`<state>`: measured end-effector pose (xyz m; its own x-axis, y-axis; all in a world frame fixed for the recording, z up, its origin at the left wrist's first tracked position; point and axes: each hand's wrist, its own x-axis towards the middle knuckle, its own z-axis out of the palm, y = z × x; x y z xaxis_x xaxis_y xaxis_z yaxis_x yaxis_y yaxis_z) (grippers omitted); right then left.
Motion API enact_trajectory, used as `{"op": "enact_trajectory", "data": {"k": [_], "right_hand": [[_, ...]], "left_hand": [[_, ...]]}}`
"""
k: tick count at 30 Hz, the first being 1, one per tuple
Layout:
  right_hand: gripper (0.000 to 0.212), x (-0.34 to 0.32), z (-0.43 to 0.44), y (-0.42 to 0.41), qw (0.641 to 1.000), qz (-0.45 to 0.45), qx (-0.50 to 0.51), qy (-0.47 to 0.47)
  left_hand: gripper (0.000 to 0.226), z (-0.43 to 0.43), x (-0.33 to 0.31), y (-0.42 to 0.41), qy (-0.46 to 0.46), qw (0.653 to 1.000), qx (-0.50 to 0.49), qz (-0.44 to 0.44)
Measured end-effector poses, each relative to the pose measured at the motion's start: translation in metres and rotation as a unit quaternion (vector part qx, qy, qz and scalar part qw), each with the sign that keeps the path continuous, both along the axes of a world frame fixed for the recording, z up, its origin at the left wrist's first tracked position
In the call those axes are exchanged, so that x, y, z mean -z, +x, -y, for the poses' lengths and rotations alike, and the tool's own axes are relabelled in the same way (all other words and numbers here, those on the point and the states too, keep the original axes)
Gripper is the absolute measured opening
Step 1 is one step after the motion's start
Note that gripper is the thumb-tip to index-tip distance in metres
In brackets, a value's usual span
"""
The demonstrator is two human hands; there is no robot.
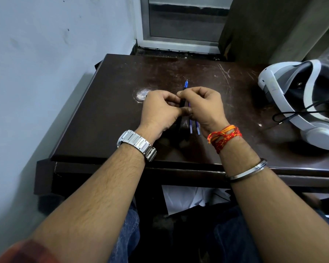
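Head view. Left hand (160, 109) and right hand (205, 105) meet above a dark wooden table (106, 111), their fingers curled round a black pen barrel (182, 105). A blue pen tip (186, 84) points away beyond the fingers. 2 blue refill ends (190, 129) show just beside the right wrist. A white headset (270, 82) with a black cable (292, 113) rests at the table's right side.

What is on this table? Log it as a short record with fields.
surface: dark wooden table, scratched
left grip: fingers curled, holds black pen
right grip: pinches the same pen
blue pens: partly under right grip, one tip showing beyond it; held or lying, cannot tell
right side: white headset on the table
wrists: steel watch left, red thread right
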<state>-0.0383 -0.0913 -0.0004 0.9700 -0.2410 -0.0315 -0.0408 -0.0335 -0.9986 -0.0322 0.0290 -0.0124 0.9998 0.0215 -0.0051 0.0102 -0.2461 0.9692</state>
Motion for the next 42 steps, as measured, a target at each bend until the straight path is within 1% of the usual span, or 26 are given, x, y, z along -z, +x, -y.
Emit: {"op": "enact_trajectory", "data": {"k": [1,2,5,6,8,10,13,14,16,17,18,19,21,23,24,27,29,31,32,34,35,37,39,42], "right_hand": [[0.006,0.0001,-0.0003,0.0001,1.000,0.000,0.003,-0.012],[0.008,0.0017,0.0003,0.0009,1.000,0.002,0.007,-0.023],[0.019,0.0028,0.0015,0.0002,1.000,0.003,0.012,-0.026],[0.019,0.0032,0.0015,0.0007,1.000,-0.001,0.013,-0.022],[0.012,0.0018,0.0002,0.0008,1.000,-0.008,0.011,-0.020],[0.012,0.0021,0.0005,0.0008,1.000,-0.004,0.012,-0.024],[0.022,0.0014,0.0005,-0.0015,1.000,0.004,0.014,-0.021],[0.021,0.0013,0.0004,-0.0016,1.000,0.001,0.011,-0.013],[0.011,0.0005,-0.0001,-0.0010,1.000,-0.007,0.004,0.000],[0.008,0.0003,0.0001,-0.0010,1.000,-0.008,0.001,-0.008],[0.009,0.0001,0.0003,-0.0014,1.000,-0.006,0.001,-0.022],[0.015,-0.0004,0.0002,-0.0021,0.999,-0.002,0.002,-0.034],[0.021,-0.0009,0.0005,-0.0028,1.000,-0.004,-0.001,-0.023],[0.013,-0.0020,0.0003,-0.0030,1.000,-0.005,-0.008,0.001],[0.011,-0.0017,0.0004,-0.0029,1.000,-0.004,-0.008,-0.005],[0.015,0.0003,0.0015,-0.0031,0.999,0.009,0.000,-0.034],[0.021,-0.0003,0.0016,-0.0026,1.000,0.001,0.009,-0.017],[0.013,-0.0019,0.0013,-0.0020,1.000,-0.007,0.000,0.000],[0.010,-0.0020,0.0012,-0.0019,1.000,-0.005,-0.006,-0.007],[0.010,-0.0022,0.0007,-0.0033,1.000,0.002,-0.007,-0.029],[0.013,-0.0020,0.0008,-0.0036,0.999,0.005,-0.002,-0.035],[0.019,-0.0022,0.0010,-0.0035,1.000,-0.002,0.002,-0.016],[0.013,-0.0031,0.0007,-0.0030,1.000,-0.008,-0.014,0.010],[0.010,-0.0024,0.0011,-0.0022,1.000,-0.004,-0.021,-0.018]], "left_hand": [[0.028,-0.0001,0.0000,0.0000,-0.003,1.000,0.000,-0.003],[0.028,0.0000,0.0003,-0.0002,-0.005,1.000,0.002,-0.003],[0.025,0.0008,0.0008,-0.0003,-0.006,1.000,0.003,0.001],[0.026,0.0006,0.0006,-0.0001,-0.006,1.000,0.002,0.001],[0.028,-0.0001,0.0009,0.0008,-0.007,1.000,0.002,-0.001],[0.028,-0.0005,0.0019,0.0008,-0.007,1.000,0.005,-0.001],[0.026,-0.0004,0.0019,0.0006,-0.009,1.000,0.003,0.001],[0.027,-0.0004,0.0016,0.0010,-0.008,1.000,0.000,0.000],[0.028,-0.0006,0.0019,0.0017,-0.008,1.000,0.002,-0.005],[0.027,-0.0006,0.0022,0.0016,-0.010,1.000,0.005,-0.006],[0.026,-0.0004,0.0026,0.0013,-0.012,1.000,0.007,-0.006],[0.025,-0.0004,0.0028,0.0009,-0.013,1.000,0.007,-0.004],[0.025,-0.0002,0.0020,0.0003,-0.010,1.000,0.006,0.000],[0.028,-0.0004,0.0008,0.0002,-0.007,1.000,0.004,-0.001],[0.028,-0.0005,0.0005,0.0002,-0.009,1.000,0.003,-0.003],[0.024,-0.0003,-0.0001,-0.0010,-0.011,1.000,0.005,-0.004],[0.024,-0.0002,-0.0007,-0.0012,-0.006,1.000,0.005,-0.001],[0.028,-0.0003,-0.0011,-0.0009,-0.002,1.000,0.005,-0.001],[0.028,-0.0002,-0.0008,-0.0007,-0.003,1.000,0.006,-0.002],[0.028,0.0001,-0.0001,-0.0006,-0.009,1.000,0.006,-0.001],[0.027,0.0002,0.0002,-0.0005,-0.010,1.000,0.005,0.002],[0.028,0.0001,0.0001,-0.0006,-0.004,1.000,0.004,0.006],[0.030,-0.0005,0.0006,0.0001,-0.005,1.000,0.003,0.006],[0.029,-0.0005,0.0024,0.0012,-0.005,1.000,0.003,0.005]]}}
